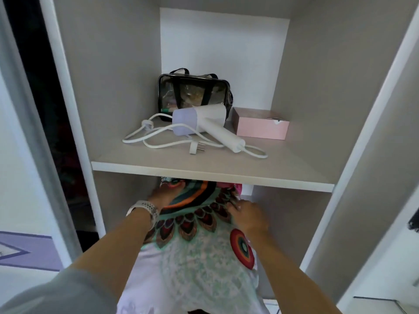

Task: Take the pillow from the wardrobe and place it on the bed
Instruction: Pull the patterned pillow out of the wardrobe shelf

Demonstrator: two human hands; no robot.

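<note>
A pillow (195, 252) in a white cover with a mint, red and orange pattern sticks out of the wardrobe's lower compartment, below a grey shelf (210, 171). My left hand (159, 197), with a watch on the wrist, grips the pillow's left side near its far end. Its right edge is held by my right hand (247, 215), fingers pressed into the cloth. The pillow's far end is hidden under the shelf. No bed is in view.
On the shelf lie a white hair dryer (204, 121) with its loose cable, a clear black-trimmed bag (192, 91) and a pink box (260, 125). White wardrobe uprights (74, 132) stand close on both sides of the compartment.
</note>
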